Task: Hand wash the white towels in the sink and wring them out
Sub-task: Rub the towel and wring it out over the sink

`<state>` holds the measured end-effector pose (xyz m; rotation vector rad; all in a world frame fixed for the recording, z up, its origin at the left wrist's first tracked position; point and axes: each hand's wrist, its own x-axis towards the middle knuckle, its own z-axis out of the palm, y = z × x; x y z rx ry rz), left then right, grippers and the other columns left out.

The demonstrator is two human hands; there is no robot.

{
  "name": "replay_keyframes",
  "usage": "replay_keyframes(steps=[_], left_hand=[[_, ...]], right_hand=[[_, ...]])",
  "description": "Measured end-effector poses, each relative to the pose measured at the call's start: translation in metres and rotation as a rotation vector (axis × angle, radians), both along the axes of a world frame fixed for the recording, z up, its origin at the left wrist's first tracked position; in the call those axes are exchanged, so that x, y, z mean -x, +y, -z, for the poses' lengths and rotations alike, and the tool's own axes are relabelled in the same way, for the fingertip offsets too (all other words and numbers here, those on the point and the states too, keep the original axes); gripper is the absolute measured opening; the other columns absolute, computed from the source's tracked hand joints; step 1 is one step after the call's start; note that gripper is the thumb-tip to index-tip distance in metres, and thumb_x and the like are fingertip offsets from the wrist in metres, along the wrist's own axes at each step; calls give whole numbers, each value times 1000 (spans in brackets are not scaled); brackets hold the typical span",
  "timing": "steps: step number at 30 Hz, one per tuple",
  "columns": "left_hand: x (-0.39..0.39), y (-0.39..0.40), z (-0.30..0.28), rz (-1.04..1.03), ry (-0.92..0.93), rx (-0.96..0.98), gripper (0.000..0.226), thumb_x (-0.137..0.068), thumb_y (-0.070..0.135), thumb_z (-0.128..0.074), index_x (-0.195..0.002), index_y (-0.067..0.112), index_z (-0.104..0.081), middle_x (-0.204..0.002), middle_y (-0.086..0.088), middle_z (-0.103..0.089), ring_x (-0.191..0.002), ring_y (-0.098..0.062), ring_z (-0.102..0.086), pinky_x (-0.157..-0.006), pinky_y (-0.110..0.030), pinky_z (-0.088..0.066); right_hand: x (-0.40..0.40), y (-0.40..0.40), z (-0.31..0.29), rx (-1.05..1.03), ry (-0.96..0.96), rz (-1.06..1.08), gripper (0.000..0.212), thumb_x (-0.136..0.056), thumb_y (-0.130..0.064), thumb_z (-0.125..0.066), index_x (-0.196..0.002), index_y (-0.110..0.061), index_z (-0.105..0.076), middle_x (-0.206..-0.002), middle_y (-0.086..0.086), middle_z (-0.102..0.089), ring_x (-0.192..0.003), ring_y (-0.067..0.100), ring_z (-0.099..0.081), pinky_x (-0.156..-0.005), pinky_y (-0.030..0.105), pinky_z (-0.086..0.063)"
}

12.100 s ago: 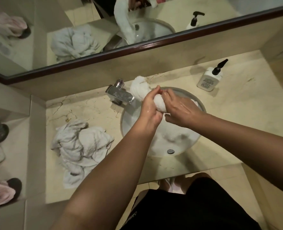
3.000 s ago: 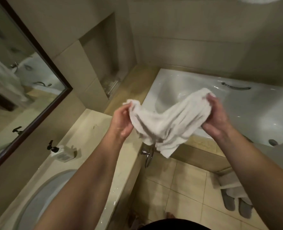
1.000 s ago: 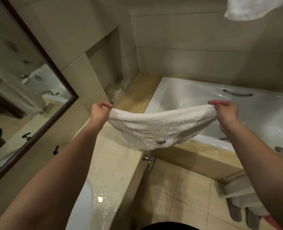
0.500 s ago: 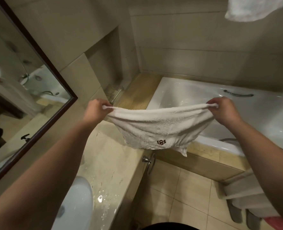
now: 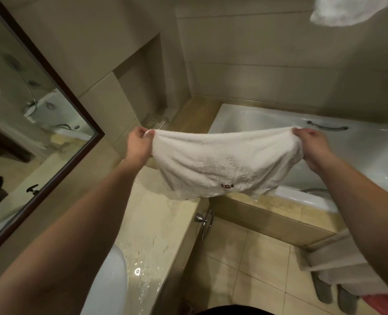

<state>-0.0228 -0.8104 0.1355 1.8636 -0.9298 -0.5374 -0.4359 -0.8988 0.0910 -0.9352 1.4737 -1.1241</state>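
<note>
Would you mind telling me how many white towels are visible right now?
2. One white towel is stretched between the left hand and right hand before the bathtub; another white towel hangs at the top right corner, partly cropped. Others may be out of view.

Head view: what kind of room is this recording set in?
A bathroom, likely a hotel's: a white bathtub along the far wall, a framed wall mirror over a stone counter with a sink, and a monogrammed white towel held spread out.

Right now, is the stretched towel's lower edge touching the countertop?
Cannot tell. In the head view the towel hangs in front of the countertop, and their outlines overlap with no clear gap or contact.
</note>
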Motion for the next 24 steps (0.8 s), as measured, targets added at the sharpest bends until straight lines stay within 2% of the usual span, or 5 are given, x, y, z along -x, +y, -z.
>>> replay_keyframes(steps=[6, 9, 13, 18, 24], left_hand=[[101, -8, -8, 98, 544, 39, 13, -100, 17, -61, -92, 7, -59, -85, -12, -64, -77, -24, -65, -55, -33, -56], [149, 2, -14, 248, 594, 48, 13, -97, 15, -65, -94, 4, -60, -77, -9, -66, -66, -19, -64, -60, -31, -57], [171, 5, -23, 387, 541, 84, 15, -96, 20, -67, -87, 7, -68, -78, -8, -67, -69, -18, -61, -67, -32, -51], [169, 18, -28, 546, 396, 61, 28, -83, 32, -81, -93, 7, -73, -85, -11, -72, -79, -19, -66, -83, -44, -56], [176, 27, -28, 535, 218, 75, 38, -71, 32, -91, -97, 12, -71, -86, -12, -72, -73, -13, -61, -69, -40, -54]], right_hand=[[-65, 16, -46, -64, -29, -173, 13, -92, -19, -69, -94, -11, -58, -71, 4, -55, -42, 8, -55, -44, 18, -44], [-97, 43, -68, -1, -31, -354, 18, -92, -25, -71, -92, -11, -59, -68, 7, -52, -57, 18, -56, -58, 31, -46], [-110, 66, -81, 97, -42, -468, 35, -98, -35, -62, -95, -1, -72, -85, 13, -74, -73, 25, -69, -68, 35, -52], [-93, 68, -86, 49, -103, -484, 34, -104, -29, -49, -90, -3, -67, -67, 4, -68, -67, 21, -66, -67, 35, -54], [-79, 72, -84, 58, -84, -663, 12, -94, 2, -57, -93, -5, -66, -81, 9, -65, -71, 19, -66, -68, 31, -57]])
